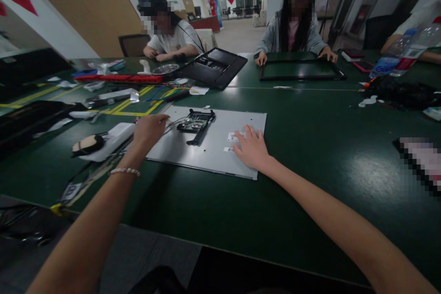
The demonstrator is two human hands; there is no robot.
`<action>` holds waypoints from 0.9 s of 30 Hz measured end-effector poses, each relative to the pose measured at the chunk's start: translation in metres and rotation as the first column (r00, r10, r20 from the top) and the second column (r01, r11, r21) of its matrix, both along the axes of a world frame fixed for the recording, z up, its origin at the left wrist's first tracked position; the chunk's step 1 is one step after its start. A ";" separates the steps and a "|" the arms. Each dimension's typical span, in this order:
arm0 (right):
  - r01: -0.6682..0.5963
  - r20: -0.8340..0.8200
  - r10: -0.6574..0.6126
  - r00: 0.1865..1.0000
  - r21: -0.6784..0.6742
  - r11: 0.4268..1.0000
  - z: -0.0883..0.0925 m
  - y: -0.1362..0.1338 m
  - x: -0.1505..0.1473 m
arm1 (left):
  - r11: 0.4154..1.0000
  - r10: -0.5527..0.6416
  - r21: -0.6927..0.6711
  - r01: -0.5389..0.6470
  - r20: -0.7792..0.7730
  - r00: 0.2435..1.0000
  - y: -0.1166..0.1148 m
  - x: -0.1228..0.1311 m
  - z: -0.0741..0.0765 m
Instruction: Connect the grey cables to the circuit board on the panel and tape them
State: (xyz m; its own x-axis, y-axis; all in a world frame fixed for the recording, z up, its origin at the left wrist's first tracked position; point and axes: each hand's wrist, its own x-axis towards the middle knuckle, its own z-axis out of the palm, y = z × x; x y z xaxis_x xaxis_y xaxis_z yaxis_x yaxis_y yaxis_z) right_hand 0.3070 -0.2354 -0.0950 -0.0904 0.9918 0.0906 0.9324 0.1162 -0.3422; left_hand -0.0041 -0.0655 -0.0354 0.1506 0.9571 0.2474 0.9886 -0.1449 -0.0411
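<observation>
A flat silver display panel (220, 158) lies on the green table, its metal back with white labels facing up. On its left half rests a circuit board (195, 122) in a black plastic bracket. Thin cables (171, 126) run from the board toward my left hand (150, 131), whose fingers are closed around them at the panel's left side; the exact grip is partly hidden. My right hand (252, 149) lies spread on the panel's right part, fingers across a white label (234, 136), holding nothing.
Left of the panel are a white item with a round beige pad (87, 144) and cables. Behind stand a black monitor cover (217, 66) and a red strip (120, 78). Across the table, one person holds a black frame (299, 78); another sits left. Bottles (392, 57) stand right.
</observation>
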 end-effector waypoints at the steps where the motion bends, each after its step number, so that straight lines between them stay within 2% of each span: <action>1: 0.001 0.003 -0.001 1.000 0.002 1.000 0.000 0.000 0.000 | 0.998 0.009 0.065 -0.009 0.002 1.000 0.006 0.006 0.007; 3: 0.002 0.007 -0.002 1.000 0.007 1.000 0.000 -0.001 -0.001 | 0.981 -0.009 0.193 0.001 0.040 0.999 0.016 0.022 0.017; 6: 0.002 0.007 -0.002 1.000 -0.001 1.000 0.002 -0.002 -0.001 | 0.966 -0.078 0.253 0.056 0.079 0.994 0.025 0.058 0.021; 9: -0.001 0.010 0.001 1.000 -0.014 1.000 0.004 -0.002 -0.001 | 0.974 -0.111 0.211 0.088 0.097 0.989 0.027 0.098 0.008; 13: 0.010 0.020 -0.010 1.000 0.000 1.000 0.005 -0.001 -0.002 | 0.991 -0.137 0.018 0.136 0.095 0.986 0.030 0.133 -0.018; 17: 0.011 0.023 -0.011 1.000 0.004 1.000 0.004 0.001 -0.002 | 0.987 -0.123 -0.093 0.132 0.095 0.988 0.039 0.136 -0.030; 21: 0.004 0.018 -0.004 1.000 -0.002 1.000 0.004 0.001 -0.003 | 0.985 -0.139 -0.082 0.149 0.117 0.983 0.046 0.125 -0.028; 27: -0.014 0.015 0.014 1.000 -0.045 0.999 0.007 0.001 -0.002 | 0.987 -0.094 -0.120 0.108 0.120 0.988 0.052 0.117 -0.023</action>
State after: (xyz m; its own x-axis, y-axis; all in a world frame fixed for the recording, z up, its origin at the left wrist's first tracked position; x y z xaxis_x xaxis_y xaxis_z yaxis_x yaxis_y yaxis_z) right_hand 0.3054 -0.2346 -0.0876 -0.1054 0.9934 0.0444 0.9360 0.1141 -0.3330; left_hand 0.1127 -0.0138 -0.0581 0.2259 0.9630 0.1471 0.9657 -0.2412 0.0958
